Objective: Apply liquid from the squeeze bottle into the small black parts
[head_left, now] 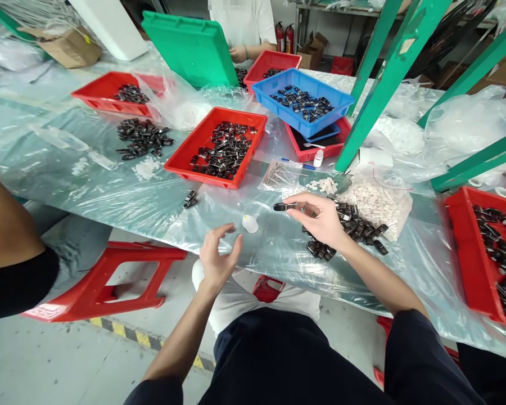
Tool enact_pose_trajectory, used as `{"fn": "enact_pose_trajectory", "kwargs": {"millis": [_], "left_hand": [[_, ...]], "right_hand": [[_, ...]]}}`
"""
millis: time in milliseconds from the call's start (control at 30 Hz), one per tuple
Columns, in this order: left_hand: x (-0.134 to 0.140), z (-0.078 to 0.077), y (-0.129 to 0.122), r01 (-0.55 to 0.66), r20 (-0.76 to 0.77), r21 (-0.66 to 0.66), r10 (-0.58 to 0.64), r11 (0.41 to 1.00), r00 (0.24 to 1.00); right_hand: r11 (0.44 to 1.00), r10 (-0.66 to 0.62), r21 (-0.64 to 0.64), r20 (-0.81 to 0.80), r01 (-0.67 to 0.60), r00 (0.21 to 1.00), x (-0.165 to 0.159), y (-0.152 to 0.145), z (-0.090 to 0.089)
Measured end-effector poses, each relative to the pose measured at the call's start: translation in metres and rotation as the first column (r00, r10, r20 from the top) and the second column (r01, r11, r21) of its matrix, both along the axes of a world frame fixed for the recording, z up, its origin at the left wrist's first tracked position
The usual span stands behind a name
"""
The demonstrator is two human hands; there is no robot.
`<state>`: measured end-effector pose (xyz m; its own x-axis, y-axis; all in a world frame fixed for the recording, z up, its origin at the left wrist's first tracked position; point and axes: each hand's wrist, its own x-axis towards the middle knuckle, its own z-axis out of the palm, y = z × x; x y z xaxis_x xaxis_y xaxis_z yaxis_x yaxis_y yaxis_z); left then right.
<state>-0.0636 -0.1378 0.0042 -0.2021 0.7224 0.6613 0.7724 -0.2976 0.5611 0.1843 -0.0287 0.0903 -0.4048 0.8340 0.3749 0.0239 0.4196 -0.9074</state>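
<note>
Between thumb and fingers, my right hand (pixel 316 216) pinches a small black plastic part (pixel 280 207) with a shiny face, held above the plastic-covered table. My left hand (pixel 220 253) is near the table's front edge, thumb and fingers apart, holding nothing. Just beyond its fingertips stands a small translucent white cap-like piece (pixel 250 223). A pile of similar black parts (pixel 356 225) lies beside and partly behind my right hand. Two or so more black parts (pixel 190 199) lie to the left. Small white pieces (pixel 326 185) are scattered behind my right hand.
A red tray (pixel 172 163) of black parts stands ahead, with a blue tray (pixel 261 93) behind it. A bag of white pieces (pixel 388 205) and another red tray (pixel 459 247) are at right. Green posts (pixel 375 101) rise from the table. Other people sit left and across.
</note>
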Motion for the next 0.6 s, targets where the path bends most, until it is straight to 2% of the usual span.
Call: {"fn": "enact_pose_trajectory", "kwargs": {"millis": [67,133,233,333,433,533,600], "left_hand": [[0.007,0.002,-0.006,0.111,-0.094,-0.076,-0.118,0.991,0.989],[0.016,0.000,-0.007,0.208,-0.153,-0.244,-0.250,0.947,0.956],[0.027,-0.010,-0.002,0.224,-0.209,-0.426,-0.336,0.877,0.918],[0.032,-0.018,0.005,0.191,-0.260,-0.490,-0.352,0.850,0.899],[0.034,-0.018,0.008,0.181,-0.285,-0.528,-0.374,0.829,0.883],[0.035,-0.013,0.010,0.212,-0.237,-0.559,-0.400,0.801,0.886],[0.036,-0.009,0.010,0.256,-0.154,-0.558,-0.402,0.789,0.903]], "right_hand": [[1.000,0.005,-0.014,0.006,-0.005,1.000,0.000,0.000,-0.002],[1.000,0.015,-0.022,0.006,-0.014,1.000,-0.001,0.000,-0.003],[0.999,0.032,-0.028,0.016,-0.031,0.999,-0.001,-0.002,-0.003],[0.999,0.045,-0.029,0.037,-0.044,0.998,0.000,-0.003,0.000],[0.998,0.051,-0.030,0.047,-0.050,0.998,0.000,-0.004,0.001],[0.998,0.061,-0.036,0.049,-0.060,0.997,-0.001,-0.003,0.000],[0.997,0.069,-0.039,0.057,-0.067,0.996,-0.001,-0.003,-0.002]]}}
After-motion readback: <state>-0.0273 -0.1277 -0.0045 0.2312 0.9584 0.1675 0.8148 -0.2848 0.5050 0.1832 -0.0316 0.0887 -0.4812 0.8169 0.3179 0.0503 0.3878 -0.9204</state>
